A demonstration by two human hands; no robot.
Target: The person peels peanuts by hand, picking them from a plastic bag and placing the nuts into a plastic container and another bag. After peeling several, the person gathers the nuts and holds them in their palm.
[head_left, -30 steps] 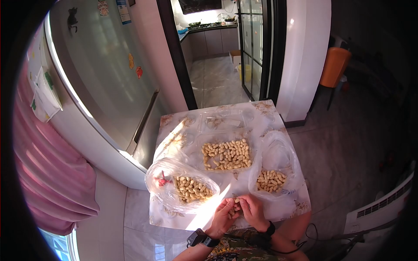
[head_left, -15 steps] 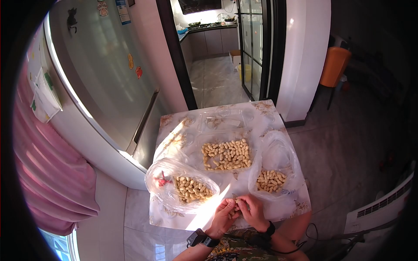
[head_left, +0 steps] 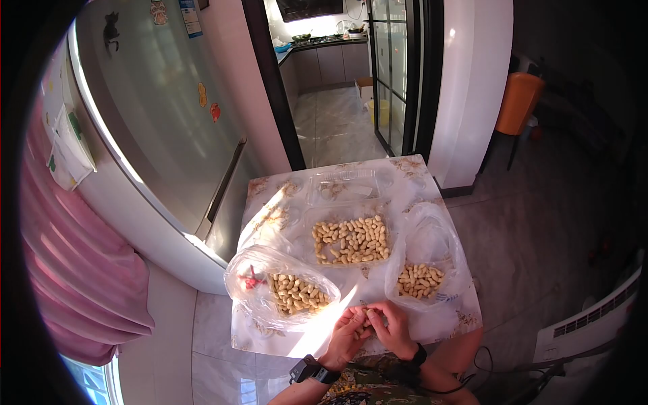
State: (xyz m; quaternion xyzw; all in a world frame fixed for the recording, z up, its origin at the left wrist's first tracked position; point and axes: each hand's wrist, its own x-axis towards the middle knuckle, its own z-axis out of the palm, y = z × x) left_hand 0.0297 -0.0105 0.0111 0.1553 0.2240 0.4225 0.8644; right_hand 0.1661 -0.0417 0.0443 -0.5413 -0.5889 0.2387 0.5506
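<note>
Near the front edge of the table, my left hand (head_left: 346, 335) and my right hand (head_left: 394, 332) meet, both with curled fingers. Peanuts (head_left: 365, 327) in their shells are between them, partly hidden by the fingers. My left hand is closed round them, and the right thumb and fingers pinch at the same spot. To the left lies a clear plastic bag (head_left: 250, 304) of peanuts with a red tie (head_left: 252, 278). Another plastic bag (head_left: 432, 233) with peanuts is at the right. Behind my hands stands a clear plastic box (head_left: 317, 212) holding a layer of peanuts.
A clear lid-like tray (head_left: 344, 185) lies at the back of the patterned table (head_left: 418, 179). A fridge (head_left: 162, 121) stands close on the left. Beyond the table is a doorway with a glass door (head_left: 390, 81). An orange chair (head_left: 520, 101) is at the far right.
My fingers have shifted slightly around the peanuts. The bags and the box have not moved.
</note>
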